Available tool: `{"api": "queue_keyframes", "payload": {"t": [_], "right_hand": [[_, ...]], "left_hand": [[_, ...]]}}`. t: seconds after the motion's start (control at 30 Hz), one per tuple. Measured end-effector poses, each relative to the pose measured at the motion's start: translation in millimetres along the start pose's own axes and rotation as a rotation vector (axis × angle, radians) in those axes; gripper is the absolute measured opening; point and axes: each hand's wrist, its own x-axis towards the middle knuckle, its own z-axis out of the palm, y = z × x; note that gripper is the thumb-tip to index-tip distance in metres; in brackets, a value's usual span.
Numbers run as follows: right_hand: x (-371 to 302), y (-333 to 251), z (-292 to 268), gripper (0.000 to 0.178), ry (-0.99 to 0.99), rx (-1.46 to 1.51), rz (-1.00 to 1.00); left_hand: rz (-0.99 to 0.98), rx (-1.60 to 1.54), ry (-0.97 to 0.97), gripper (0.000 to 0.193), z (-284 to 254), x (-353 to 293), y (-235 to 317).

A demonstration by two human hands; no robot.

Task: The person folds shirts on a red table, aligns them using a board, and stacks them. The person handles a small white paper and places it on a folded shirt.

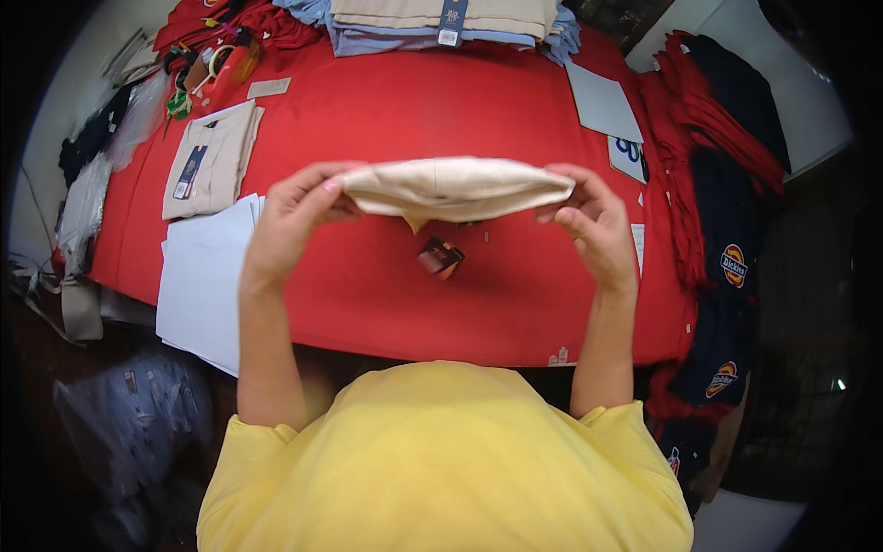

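Observation:
My left hand [299, 207] and my right hand [596, 216] pinch the two ends of a beige garment [451, 184], its cloth stretched between them above the table. The garment is seen edge-on, its folded layers parting slightly in the middle, so I cannot tell its exact kind. Thumbs and fingers are closed on the cloth at both ends. Below the garment shows a dark hang tag [441, 256] with an orange part; whether it hangs from the cloth or lies on the table is unclear.
A red cloth covers the table [368, 308]. Left are a folded beige garment [216, 161], white sheets [207, 276] and a tape roll [219, 61] among tools. A folded clothing stack [395, 11] stands at the far edge. White boards [602, 101] and dark garments [727, 221] lie right.

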Motion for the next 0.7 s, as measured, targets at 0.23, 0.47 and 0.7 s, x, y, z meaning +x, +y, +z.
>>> {"api": "queue_keyframes", "payload": {"t": [0.23, 0.47, 0.7], "right_hand": [[58.9, 5.6, -2.9, 0.02, -0.013, -0.557, 0.211], [87.3, 151.6, -17.3, 0.013, 0.137, -0.223, 0.32], [99.5, 169.1, -27.5, 0.027, 0.015, -0.839, 0.573]], "left_hand": [[-0.081, 0.402, 0.014, 0.022, -27.8, 51.5, 7.7], [-0.172, 0.42, 0.196, 0.024, -49.2, 117.1, -122.5], [-0.299, 0.787, -0.076, 0.04, -54.8, 146.0, -141.4]]}}
